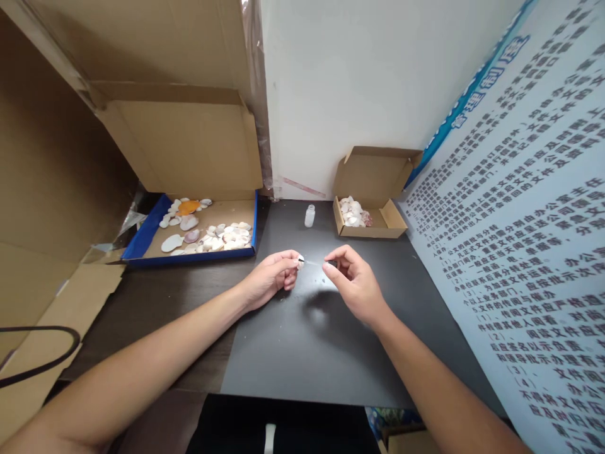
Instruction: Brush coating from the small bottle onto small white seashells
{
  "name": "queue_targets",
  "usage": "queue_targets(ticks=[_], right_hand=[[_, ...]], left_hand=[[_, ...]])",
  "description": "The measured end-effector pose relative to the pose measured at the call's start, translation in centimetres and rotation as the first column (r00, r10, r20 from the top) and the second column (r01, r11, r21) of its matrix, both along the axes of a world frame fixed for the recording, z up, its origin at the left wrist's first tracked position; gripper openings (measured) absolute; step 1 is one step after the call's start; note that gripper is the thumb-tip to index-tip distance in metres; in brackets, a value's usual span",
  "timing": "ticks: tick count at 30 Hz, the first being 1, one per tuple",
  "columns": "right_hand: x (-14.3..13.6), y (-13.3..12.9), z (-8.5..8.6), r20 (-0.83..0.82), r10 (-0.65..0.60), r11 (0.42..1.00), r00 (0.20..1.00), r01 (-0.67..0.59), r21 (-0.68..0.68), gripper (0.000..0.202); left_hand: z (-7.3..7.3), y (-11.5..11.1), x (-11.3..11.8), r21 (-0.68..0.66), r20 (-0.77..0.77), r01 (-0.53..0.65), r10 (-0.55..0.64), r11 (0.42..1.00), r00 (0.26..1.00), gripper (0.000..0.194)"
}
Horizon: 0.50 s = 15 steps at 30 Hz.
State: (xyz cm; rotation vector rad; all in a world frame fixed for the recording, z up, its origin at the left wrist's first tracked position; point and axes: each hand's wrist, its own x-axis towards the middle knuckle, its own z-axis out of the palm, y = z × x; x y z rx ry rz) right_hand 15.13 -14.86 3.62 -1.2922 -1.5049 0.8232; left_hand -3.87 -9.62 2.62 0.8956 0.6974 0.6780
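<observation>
My left hand (273,277) pinches a small white seashell (300,263) between thumb and fingertips, above the dark mat. Facing it, my right hand (353,280) grips the dark cap of a small brush (312,262). Its thin, pale stem points left, and the black tip meets the shell or lies just in front of it; which one I cannot tell. Behind both hands a small bottle (309,216) stands upright without a lid, whitish inside. Tiny dark bits and pale crumbs lie on the mat below the hands.
At the left, a blue-edged cardboard box (189,257) holds many shells, its lid raised. A smaller brown box (373,232) with shells stands open at the back right. A white wall (368,82) and a printed poster (529,208) bound the dark mat (302,359).
</observation>
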Motion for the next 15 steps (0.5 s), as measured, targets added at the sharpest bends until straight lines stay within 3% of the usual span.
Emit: queue_targets(ticks=[3, 7, 11, 15], right_hand=[[0.0, 0.05, -0.01, 0.067, -0.044, 0.999, 0.997, 0.043, 0.01, 0.014], [-0.02, 0.1, 0.05, -0.028, -0.006, 1.0, 1.0, 0.006, -0.005, 0.016], [0.08, 0.07, 0.11, 0.019, -0.07, 0.997, 0.997, 0.07, 0.012, 0.014], [0.21, -0.01, 0.28, -0.11, -0.007, 1.0, 0.994, 0.004, -0.026, 0.015]], left_hand=[[-0.07, 0.03, -0.02, -0.011, 0.006, 0.001, -0.001, 1.0, 1.0, 0.02], [-0.02, -0.07, -0.02, -0.011, -0.003, 0.041, -0.041, 0.999, 0.999, 0.02], [0.21, -0.32, 0.04, -0.01, -0.012, 0.083, -0.083, 0.996, 0.996, 0.023], [0.27, -0.4, 0.07, 0.001, -0.011, 0.109, -0.109, 0.994, 0.994, 0.025]])
